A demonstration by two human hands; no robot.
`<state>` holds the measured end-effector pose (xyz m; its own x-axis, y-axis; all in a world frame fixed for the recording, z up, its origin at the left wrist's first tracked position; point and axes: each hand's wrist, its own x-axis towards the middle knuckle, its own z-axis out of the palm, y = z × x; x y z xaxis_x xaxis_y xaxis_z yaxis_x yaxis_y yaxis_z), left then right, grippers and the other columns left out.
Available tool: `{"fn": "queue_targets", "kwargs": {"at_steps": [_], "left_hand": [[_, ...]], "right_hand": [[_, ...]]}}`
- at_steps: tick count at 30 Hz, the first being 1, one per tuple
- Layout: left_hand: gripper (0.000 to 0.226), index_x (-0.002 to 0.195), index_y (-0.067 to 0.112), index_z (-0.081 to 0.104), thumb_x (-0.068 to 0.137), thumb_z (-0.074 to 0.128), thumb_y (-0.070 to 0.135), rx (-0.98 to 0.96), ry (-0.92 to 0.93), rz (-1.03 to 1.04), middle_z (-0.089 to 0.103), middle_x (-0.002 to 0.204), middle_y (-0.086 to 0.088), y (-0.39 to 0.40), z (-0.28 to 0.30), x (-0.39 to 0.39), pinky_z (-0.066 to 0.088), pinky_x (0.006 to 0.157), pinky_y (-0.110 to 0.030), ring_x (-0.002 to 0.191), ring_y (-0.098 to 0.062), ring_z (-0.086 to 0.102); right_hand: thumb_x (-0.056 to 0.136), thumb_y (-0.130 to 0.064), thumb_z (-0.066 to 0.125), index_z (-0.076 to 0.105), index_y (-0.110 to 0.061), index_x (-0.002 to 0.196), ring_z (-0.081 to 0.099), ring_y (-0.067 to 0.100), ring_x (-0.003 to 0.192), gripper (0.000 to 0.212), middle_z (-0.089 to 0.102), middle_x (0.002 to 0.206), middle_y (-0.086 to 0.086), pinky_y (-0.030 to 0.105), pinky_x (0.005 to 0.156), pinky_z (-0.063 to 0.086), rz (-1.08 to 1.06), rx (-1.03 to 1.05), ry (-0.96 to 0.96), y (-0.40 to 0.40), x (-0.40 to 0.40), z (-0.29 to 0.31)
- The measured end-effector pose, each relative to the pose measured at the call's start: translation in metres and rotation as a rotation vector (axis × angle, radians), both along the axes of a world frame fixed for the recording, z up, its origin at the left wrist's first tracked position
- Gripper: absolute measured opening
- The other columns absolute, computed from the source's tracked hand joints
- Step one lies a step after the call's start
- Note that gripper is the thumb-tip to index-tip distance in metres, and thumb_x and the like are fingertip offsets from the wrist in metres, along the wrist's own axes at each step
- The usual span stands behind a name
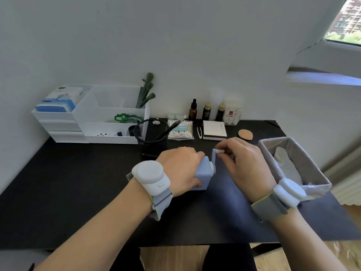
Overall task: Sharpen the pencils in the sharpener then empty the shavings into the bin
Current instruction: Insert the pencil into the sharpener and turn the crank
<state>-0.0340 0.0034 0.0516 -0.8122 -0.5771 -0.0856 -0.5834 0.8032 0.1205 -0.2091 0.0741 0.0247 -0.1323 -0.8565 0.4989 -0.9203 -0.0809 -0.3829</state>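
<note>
A pale blue crank sharpener stands on the black desk. My left hand grips its body from the left and covers the front, so any pencil in it is hidden. My right hand pinches the white knob of the crank handle, which points up. A dark pencil leans in the black mesh cup behind the sharpener. A small grey bin lined with a clear bag stands at the desk's right edge, beside my right wrist.
White plastic organisers fill the back left corner. Along the wall sit a cotton swab pack, dark bottles, a white box and a cork coaster. The desk's front edge is near my forearms.
</note>
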Motion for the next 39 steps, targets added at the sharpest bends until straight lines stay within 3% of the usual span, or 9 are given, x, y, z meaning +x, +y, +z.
{"fn": "queue_targets", "kwargs": {"at_steps": [4,10,14,20,29,33,39], "left_hand": [[0.046,0.122,0.023,0.05,0.085,0.064,0.048,0.002,0.019,-0.009,0.057,0.114,0.001,-0.001,0.0,0.001,0.051,0.081,-0.039,0.107,-0.022,0.056],[0.038,0.112,0.022,0.051,0.085,0.063,0.045,-0.025,0.057,-0.006,0.057,0.109,0.003,0.002,-0.002,0.002,0.044,0.074,-0.032,0.104,-0.021,0.056],[0.038,0.112,0.021,0.05,0.085,0.063,0.044,-0.016,0.05,-0.006,0.056,0.109,0.003,0.002,-0.003,0.002,0.044,0.075,-0.033,0.104,-0.021,0.055],[0.038,0.113,0.022,0.049,0.086,0.061,0.046,-0.01,0.047,-0.008,0.056,0.109,0.004,0.001,-0.001,0.004,0.042,0.074,-0.031,0.104,-0.019,0.055],[0.041,0.118,0.024,0.048,0.087,0.061,0.048,-0.018,0.021,-0.001,0.055,0.112,0.004,0.002,0.0,0.003,0.04,0.073,-0.03,0.105,-0.019,0.054],[0.043,0.121,0.024,0.048,0.087,0.061,0.048,-0.017,0.015,-0.001,0.055,0.113,0.004,0.002,-0.001,0.002,0.042,0.074,-0.03,0.106,-0.019,0.054],[0.047,0.125,0.025,0.048,0.087,0.061,0.049,-0.019,0.014,-0.001,0.056,0.115,0.004,0.001,-0.002,0.001,0.042,0.075,-0.03,0.108,-0.018,0.054]], "right_hand": [[0.084,-0.01,0.068,0.07,-0.013,0.095,0.06,0.018,0.086,0.012,0.062,0.099,0.0,0.038,0.071,0.054,-0.034,0.03,0.012,-0.012,-0.002,-0.01],[0.083,-0.009,0.068,0.072,-0.014,0.093,0.059,0.021,0.09,0.012,0.06,0.096,0.001,0.043,0.069,0.054,-0.038,0.149,-0.016,-0.015,-0.002,-0.033],[0.081,-0.004,0.066,0.071,-0.015,0.088,0.058,0.022,0.087,0.014,0.059,0.092,-0.001,0.044,0.064,0.052,-0.019,0.191,-0.013,-0.003,-0.001,-0.045],[0.081,-0.013,0.073,0.067,-0.014,0.077,0.055,0.022,0.077,0.007,0.054,0.083,-0.001,0.045,0.055,0.051,0.018,0.197,0.046,0.015,0.005,-0.049],[0.08,-0.018,0.074,0.072,-0.023,0.087,0.059,0.018,0.077,0.009,0.057,0.086,-0.006,0.032,0.056,0.051,0.025,0.207,0.078,0.047,0.016,-0.04],[0.085,-0.02,0.068,0.072,-0.023,0.087,0.06,0.018,0.08,0.005,0.059,0.088,-0.006,0.034,0.059,0.053,0.043,0.178,0.086,0.058,0.018,-0.034],[0.089,-0.027,0.059,0.073,-0.019,0.09,0.059,0.017,0.08,0.017,0.061,0.088,-0.005,0.034,0.062,0.053,0.043,0.095,0.088,0.063,0.017,-0.02]]}}
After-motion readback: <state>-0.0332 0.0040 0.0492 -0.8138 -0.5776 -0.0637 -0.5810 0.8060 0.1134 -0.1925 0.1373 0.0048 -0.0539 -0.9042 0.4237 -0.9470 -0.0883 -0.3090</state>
